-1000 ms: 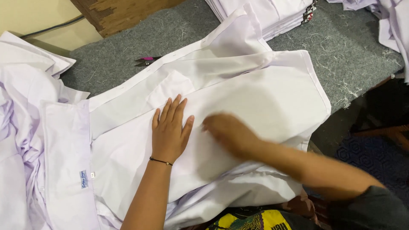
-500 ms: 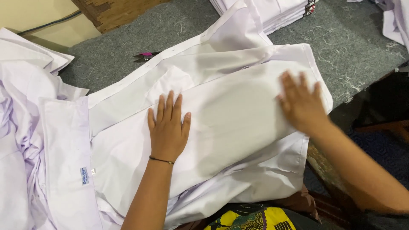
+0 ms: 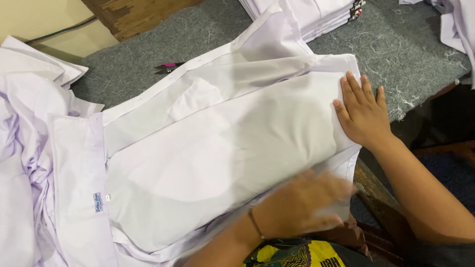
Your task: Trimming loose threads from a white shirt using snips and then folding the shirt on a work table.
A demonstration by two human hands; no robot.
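**K:** Checking the white shirt (image 3: 217, 148): it lies spread flat on the grey felt tabletop (image 3: 396, 44), under both hands, collar end out past the left hand, chest pocket facing up.

**R:** Hands?

**K:** Right hand (image 3: 362, 114) is flat on the shirt's far edge, fingers straight and together, palm down, gripping nothing. It just presses the cloth to the table. Left hand (image 3: 302, 205) is at the near edge by the person's body, motion-blurred. It looks open and palm down on the cloth; whether it pinches any fabric, cannot tell. Thin dark band on that wrist.

**R:** Step?

**K:** Reads as smoothing and squaring the panel, right hand anchoring one side while the left works the near hem. Judgement only.

**R:** What does the next move need?

**K:** Likely the right hand's anchor holding so the layers don't shift, and the near edge brought even with the layer below. Loose fabric at that edge could bunch.

**R:** Surroundings?

**K:** Beyond the left hand, a heap of white garments (image 3: 24, 148), one with a small blue label. Past the shirt, away from both hands, small scissors with pink handles (image 3: 167, 66) on the felt. Beyond the right hand, a stack of folded white shirts (image 3: 316, 17). Thread scraps litter the felt near the right hand.
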